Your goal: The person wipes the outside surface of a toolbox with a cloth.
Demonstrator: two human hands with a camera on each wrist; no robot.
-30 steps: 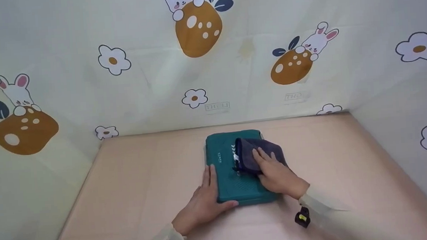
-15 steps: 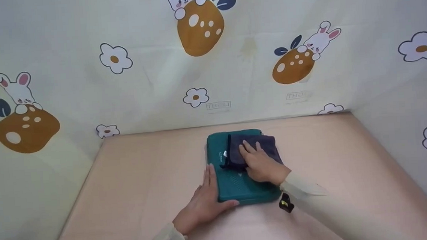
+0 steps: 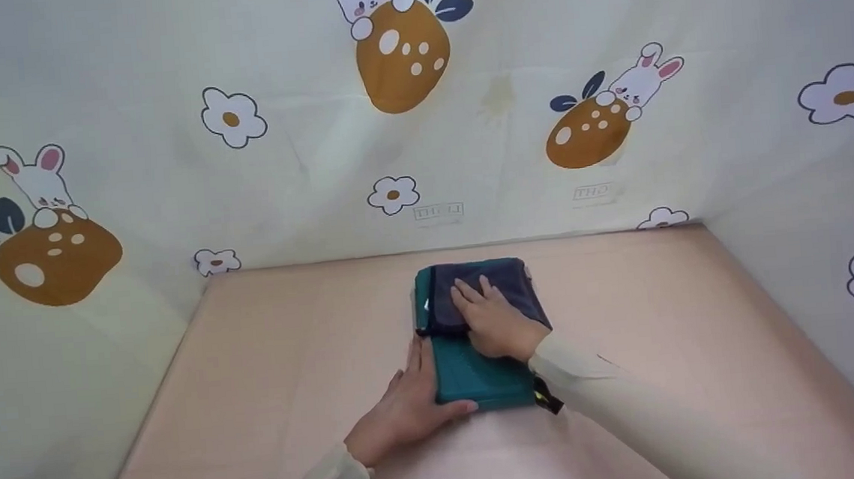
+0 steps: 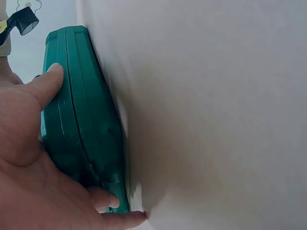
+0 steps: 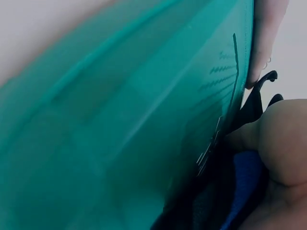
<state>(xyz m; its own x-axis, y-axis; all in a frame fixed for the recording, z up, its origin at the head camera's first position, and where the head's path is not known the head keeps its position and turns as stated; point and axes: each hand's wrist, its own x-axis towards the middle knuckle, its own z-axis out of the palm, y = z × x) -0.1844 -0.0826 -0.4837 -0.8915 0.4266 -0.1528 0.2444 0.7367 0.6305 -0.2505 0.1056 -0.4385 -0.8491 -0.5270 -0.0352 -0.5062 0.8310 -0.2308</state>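
A teal case [image 3: 478, 377] lies flat, and in the left wrist view a seam runs along the side of that case [image 4: 84, 115]. My left hand [image 3: 403, 408] braces its near left corner, fingers straight along the left side and thumb against the front side. On the far part of the lid lies a folded dark grey-purple cloth [image 3: 443, 310] with navy edging. My right hand [image 3: 502, 324] presses on this cloth with extended fingers. In the right wrist view, blue and black cloth [image 5: 247, 175] shows beside the thumb; its fingertips are hidden there.
The case rests on a pale peach tabletop [image 3: 293, 369]. Behind it rises a pale curtain [image 3: 301, 158] printed with rabbits, fruit and flowers, and similar sheets close off both sides. Each wrist wears a black strap, such as the right strap [image 3: 548, 396].
My right hand has slid the cloth leftward and slightly away across the lid, now covering the white print near its far left. My left hand has stayed against the corner.
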